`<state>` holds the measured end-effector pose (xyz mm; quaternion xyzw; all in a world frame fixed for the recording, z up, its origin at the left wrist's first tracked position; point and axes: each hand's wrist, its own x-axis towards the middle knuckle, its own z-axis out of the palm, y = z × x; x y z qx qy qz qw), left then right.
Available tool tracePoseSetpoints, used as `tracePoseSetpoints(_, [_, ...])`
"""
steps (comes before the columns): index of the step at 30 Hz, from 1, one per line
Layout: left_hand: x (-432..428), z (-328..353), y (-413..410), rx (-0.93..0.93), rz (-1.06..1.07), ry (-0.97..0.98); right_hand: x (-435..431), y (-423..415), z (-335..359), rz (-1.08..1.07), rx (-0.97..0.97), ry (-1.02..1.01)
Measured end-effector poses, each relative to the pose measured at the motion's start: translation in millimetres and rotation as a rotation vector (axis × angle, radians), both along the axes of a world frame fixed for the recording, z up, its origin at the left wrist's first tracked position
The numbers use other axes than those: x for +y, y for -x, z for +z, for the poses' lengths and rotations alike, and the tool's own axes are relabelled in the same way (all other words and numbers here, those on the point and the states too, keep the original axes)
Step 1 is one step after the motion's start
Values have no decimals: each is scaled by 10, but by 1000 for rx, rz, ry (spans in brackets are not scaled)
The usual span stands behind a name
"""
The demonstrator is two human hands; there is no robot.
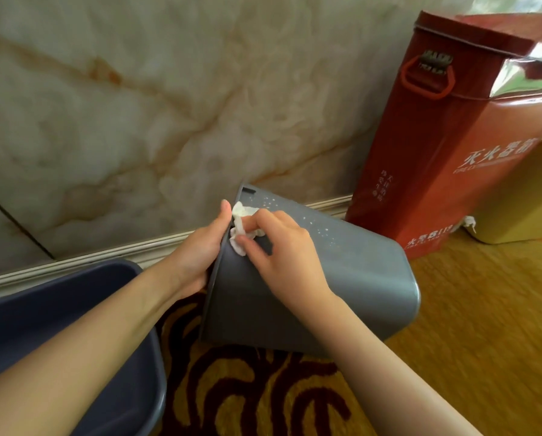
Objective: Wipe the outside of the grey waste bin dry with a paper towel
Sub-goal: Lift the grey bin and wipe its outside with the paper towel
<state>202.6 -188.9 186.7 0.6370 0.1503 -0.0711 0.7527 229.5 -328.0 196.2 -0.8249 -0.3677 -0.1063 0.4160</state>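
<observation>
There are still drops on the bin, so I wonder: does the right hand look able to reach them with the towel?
Probably yes. The drops lie on the bin's upturned side, just beyond the right hand holding the towel, with nothing between.

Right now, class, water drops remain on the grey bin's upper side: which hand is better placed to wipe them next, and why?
The right hand: it already presses the paper towel on the bin beside the drops. The left hand grips the rim, steadying it.
</observation>
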Motion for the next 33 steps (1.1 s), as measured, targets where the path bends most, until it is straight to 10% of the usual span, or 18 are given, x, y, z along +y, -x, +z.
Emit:
tracePoseSetpoints(12, [200,-157,94,-1,-92,-9,-975,-135,-385,-538,103,-24])
tracePoseSetpoints(16, [205,-148,84,9,-120,-50,-457,-168,-78,-391,56,-229])
tracePoseSetpoints(21, [131,-128,42,-42,-96,-52,183,-171,35,-106,-130,47])
tracePoseSetpoints(33, [239,-241,65,-17,-105,9,-725,-336,-327,-544,24,180])
